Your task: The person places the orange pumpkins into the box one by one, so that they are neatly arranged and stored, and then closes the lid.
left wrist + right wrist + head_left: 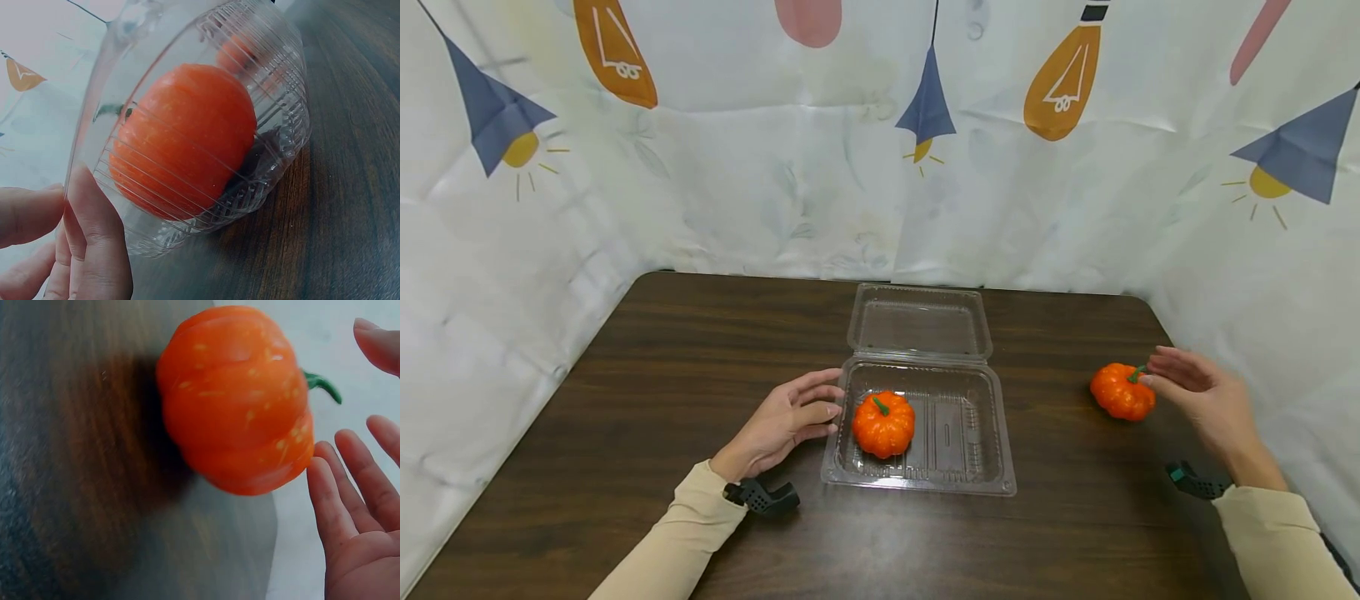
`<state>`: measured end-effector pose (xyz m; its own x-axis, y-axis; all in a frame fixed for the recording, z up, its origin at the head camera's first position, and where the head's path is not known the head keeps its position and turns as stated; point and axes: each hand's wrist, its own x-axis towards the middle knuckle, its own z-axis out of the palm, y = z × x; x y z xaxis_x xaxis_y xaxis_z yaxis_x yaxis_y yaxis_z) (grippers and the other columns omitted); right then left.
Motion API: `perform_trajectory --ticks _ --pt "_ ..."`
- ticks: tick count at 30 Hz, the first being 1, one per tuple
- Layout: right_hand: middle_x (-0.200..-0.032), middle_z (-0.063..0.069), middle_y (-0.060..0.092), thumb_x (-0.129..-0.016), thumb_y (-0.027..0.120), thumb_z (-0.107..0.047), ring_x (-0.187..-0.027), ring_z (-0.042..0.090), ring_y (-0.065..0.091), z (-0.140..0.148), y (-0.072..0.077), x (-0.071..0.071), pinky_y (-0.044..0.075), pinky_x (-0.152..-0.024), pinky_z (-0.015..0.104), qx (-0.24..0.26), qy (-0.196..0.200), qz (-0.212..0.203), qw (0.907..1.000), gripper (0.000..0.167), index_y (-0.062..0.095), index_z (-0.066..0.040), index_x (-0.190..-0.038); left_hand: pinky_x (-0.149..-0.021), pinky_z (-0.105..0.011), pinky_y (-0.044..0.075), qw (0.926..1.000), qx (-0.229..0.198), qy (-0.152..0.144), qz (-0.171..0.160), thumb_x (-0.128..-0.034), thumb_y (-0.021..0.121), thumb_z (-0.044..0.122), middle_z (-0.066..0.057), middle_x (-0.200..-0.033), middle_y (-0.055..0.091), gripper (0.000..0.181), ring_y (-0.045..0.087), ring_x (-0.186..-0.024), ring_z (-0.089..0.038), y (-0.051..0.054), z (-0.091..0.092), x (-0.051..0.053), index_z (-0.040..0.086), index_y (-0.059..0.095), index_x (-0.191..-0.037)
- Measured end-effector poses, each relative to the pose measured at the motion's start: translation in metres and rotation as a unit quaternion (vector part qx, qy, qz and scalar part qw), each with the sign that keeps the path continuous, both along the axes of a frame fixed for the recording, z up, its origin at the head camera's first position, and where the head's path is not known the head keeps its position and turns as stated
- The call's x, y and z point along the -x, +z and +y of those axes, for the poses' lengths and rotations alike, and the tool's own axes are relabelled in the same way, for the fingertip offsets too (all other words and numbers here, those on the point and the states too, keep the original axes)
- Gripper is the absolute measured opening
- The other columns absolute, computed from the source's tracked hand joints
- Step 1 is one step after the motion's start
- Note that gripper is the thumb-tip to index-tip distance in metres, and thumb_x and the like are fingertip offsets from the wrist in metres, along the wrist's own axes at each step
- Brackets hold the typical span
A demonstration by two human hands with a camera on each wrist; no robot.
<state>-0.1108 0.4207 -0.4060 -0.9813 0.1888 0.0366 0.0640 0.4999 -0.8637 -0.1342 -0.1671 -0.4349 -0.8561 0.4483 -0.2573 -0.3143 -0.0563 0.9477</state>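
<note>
A transparent plastic clamshell container (951, 475) lies with its lid (921, 325) folded back, and a small orange pumpkin (883, 425) sits in the left part of its base. My left hand (793, 421) pinches the container's left rim between thumb and fingers, seen close up in the left wrist view beside the pumpkin (187, 140) behind the ribbed wall. On the right of the table is a second orange pumpkin (1122, 393) with a green stem. Beside it my right hand (1206, 400) has its thumb and fingers apart near the stem (324, 385), not gripping it.
The dark wood table (647, 417) extends around the container on all sides. A pale curtain (737, 192) printed with lamps and bulbs hangs behind the table and along its sides. Each wrist wears a black band, the left band (763, 497) being near the container's front left corner.
</note>
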Motion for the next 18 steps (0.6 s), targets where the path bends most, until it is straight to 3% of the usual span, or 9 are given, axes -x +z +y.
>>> perform_trajectory --ticks 7,14,18 --pt "-0.119 -0.034 0.064 -0.094 0.077 -0.018 -0.104 -0.021 0.063 0.004 -0.011 -0.002 0.051 -0.08 0.001 0.004 0.015 -0.003 0.9999 0.063 0.05 -0.017 -0.152 -0.088 -0.027 0.063 1.0 0.0 -0.001 0.0 -0.099 0.069 0.009 -0.003 -0.127 0.057 0.068 0.066 -0.1 -0.01 0.0 0.0 0.0 0.009 0.037 -0.159" --pt "-0.119 -0.038 0.053 -0.096 0.075 -0.034 -0.101 -0.028 0.052 0.004 -0.019 -0.003 0.046 -0.077 -0.002 -0.055 0.02 -0.037 0.9976 0.069 0.046 -0.018 -0.156 -0.088 -0.027 0.063 1.0 -0.003 0.001 0.004 -0.0988 0.068 0.009 -0.004 -0.128 0.057 0.068 0.066 -0.101 -0.011 0.001 0.0 -0.001 0.01 0.037 -0.159" --pt "-0.127 -0.034 0.05 -0.095 0.074 -0.042 -0.101 -0.027 0.046 0.003 -0.023 -0.003 0.044 -0.077 -0.003 -0.079 0.017 -0.062 0.9948 0.074 0.043 -0.019 -0.158 -0.088 -0.027 0.063 1.0 -0.006 0.001 0.003 -0.0988 0.068 0.007 -0.003 -0.128 0.057 0.067 0.066 -0.101 -0.011 0.001 0.001 -0.001 0.009 0.037 -0.159"
